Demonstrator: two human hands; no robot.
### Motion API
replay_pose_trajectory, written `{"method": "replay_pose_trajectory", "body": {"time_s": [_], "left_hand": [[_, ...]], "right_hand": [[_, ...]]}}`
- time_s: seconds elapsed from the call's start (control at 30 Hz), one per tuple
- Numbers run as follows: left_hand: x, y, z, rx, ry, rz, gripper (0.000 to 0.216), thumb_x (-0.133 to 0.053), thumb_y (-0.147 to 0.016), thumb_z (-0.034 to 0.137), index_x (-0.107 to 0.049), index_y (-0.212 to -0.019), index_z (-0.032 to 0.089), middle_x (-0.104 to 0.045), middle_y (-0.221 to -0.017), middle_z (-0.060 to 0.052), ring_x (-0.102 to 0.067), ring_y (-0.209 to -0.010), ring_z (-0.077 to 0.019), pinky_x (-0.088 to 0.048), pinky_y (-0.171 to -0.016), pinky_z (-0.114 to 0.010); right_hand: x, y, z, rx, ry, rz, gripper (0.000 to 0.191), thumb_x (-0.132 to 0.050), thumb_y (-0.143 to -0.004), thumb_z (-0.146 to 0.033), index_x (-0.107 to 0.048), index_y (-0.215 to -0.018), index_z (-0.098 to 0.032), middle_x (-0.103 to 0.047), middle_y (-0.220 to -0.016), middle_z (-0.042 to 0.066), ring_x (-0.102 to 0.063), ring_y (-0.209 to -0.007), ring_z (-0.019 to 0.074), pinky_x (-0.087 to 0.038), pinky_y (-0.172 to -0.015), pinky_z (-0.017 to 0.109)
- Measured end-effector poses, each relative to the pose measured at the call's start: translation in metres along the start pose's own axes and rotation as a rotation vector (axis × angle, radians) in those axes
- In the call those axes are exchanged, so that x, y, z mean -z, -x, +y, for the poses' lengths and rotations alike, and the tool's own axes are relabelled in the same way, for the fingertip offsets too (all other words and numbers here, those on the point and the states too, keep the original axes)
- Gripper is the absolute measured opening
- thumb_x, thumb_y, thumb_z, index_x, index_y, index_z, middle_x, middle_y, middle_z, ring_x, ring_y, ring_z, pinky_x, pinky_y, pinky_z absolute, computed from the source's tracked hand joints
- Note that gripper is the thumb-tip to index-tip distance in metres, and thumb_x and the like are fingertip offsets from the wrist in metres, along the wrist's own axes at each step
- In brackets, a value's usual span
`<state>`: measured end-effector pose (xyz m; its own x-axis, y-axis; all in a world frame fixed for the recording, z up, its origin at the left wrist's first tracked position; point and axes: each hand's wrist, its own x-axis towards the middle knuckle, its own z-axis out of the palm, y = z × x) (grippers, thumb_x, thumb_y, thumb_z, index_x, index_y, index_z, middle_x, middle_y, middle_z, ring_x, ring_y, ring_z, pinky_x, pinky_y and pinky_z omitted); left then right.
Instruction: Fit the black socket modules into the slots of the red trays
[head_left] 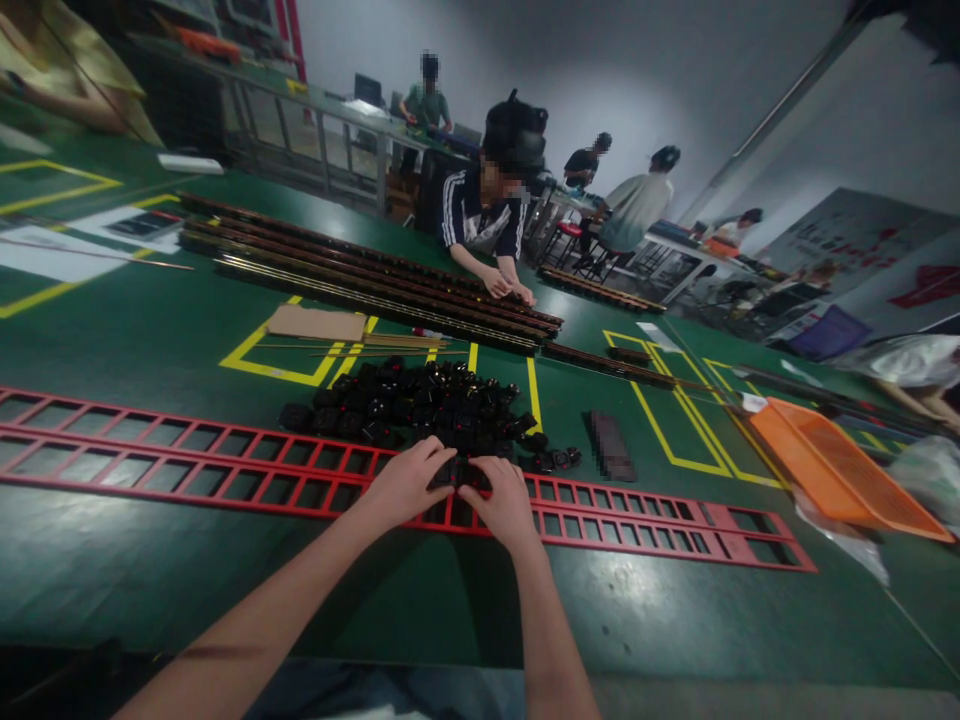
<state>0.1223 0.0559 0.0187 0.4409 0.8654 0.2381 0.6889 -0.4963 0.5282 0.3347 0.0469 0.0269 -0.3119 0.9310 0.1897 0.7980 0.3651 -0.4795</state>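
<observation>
Around, black parts (405,405) crowding red frame (570,511), orange basket (847,465)

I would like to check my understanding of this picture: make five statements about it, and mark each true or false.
1. The left hand and right hand are over the red frame. True.
2. The orange basket is at the picture's left. False: the orange basket is at the right.
3. Black pieces lie in a pile beyond the frame. True.
4. The tape lines are blue. False: the tape lines are yellow.
5. The table is green. True.
</observation>
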Motion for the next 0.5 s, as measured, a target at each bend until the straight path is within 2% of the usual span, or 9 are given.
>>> {"method": "replay_pose_trajectory", "body": {"time_s": [0.5], "left_hand": [[0.0027,0.0006,0.0029,0.004,-0.042,-0.030,0.048,-0.067,-0.086,0.028,-0.051,-0.131,0.021,-0.058,-0.120,-0.008,-0.060,-0.108,-0.0251,-0.054,-0.087,-0.038]], "right_hand": [[-0.0011,0.0000,0.0008,-0.016,-0.016,-0.012,0.033,-0.075,-0.085,-0.028,-0.064,-0.116,-0.023,-0.070,-0.117,0.005,-0.060,-0.111,0.0243,-0.040,-0.096,0.040]]}}
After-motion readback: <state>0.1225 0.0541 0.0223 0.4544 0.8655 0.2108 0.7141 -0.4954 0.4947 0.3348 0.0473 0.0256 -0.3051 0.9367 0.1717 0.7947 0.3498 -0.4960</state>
